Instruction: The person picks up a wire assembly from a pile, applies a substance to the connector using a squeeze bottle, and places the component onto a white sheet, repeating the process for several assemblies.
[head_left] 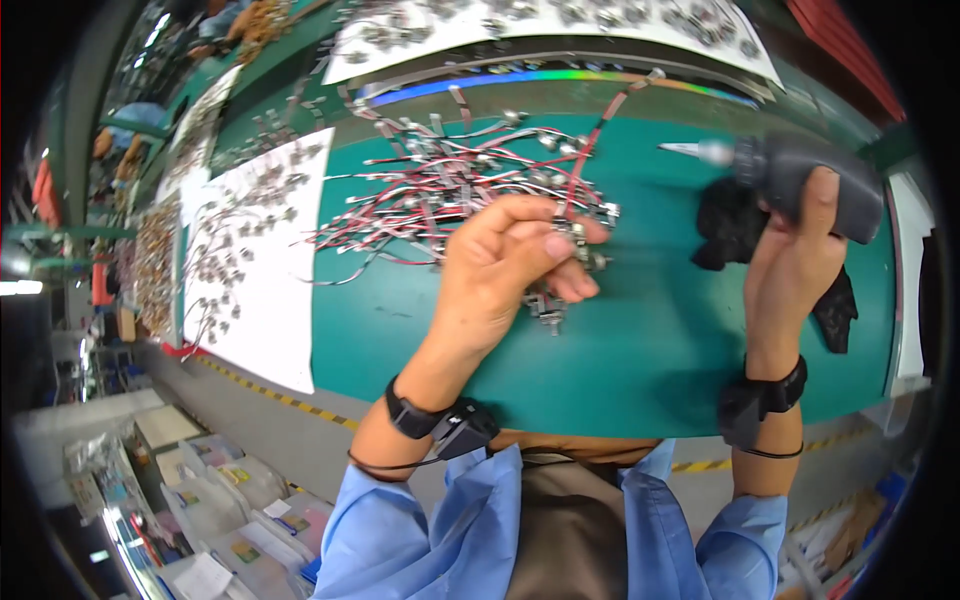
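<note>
Between the bent fingers of my left hand (495,260) is a small metal component with wires (577,235); its red, white and black leads run up and away from me. My right hand (795,255) grips a dark grey squeeze bottle (845,195), its pale pointed nozzle (690,150) aimed left. The bottle is tilted nearly level above the green tabletop, well apart from the held component. Just beyond my left hand lies a tangled pile of wired components (450,180). A few metal parts (547,312) show just below my left fingers; whether they are held too, I cannot tell.
A crumpled black cloth (724,225) lies on the green mat (640,370) beneath my right hand. White sheets (270,330) with rows of wired components are at the left and far side. Plastic bins (245,550) stand lower left. Other people (130,130) work at the upper left.
</note>
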